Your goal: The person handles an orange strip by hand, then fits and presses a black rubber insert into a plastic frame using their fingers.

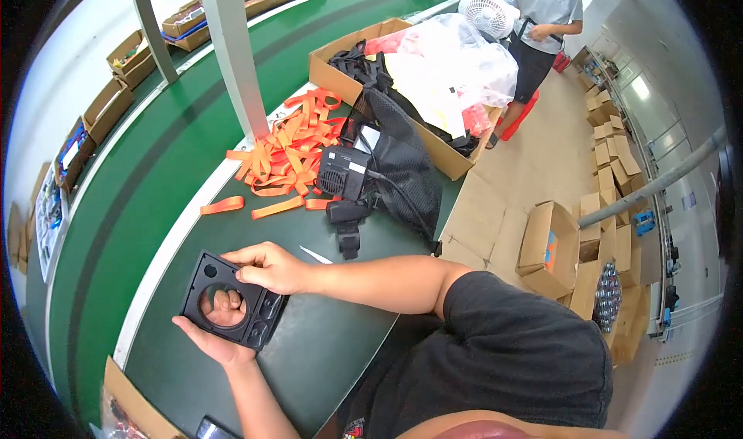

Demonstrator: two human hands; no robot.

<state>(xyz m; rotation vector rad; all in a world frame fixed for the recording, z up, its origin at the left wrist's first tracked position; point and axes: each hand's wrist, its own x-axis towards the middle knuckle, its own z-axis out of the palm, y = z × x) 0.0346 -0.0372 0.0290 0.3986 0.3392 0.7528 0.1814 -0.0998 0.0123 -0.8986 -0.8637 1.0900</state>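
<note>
The black plastic frame (251, 319) was held between the hands above the table (333, 315), its long axis slanting down rightward in view; the right hand (272, 269) gripped its upper edge, while the left hand (220, 344) supported it from beneath.

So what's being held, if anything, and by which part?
A flat black plastic frame with a large round opening: right hand on its upper edge, left hand at the lower edge, fingers visible through the opening.

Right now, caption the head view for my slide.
Right hand and left hand holding a black panel over a table, orange straps beyond.
</note>
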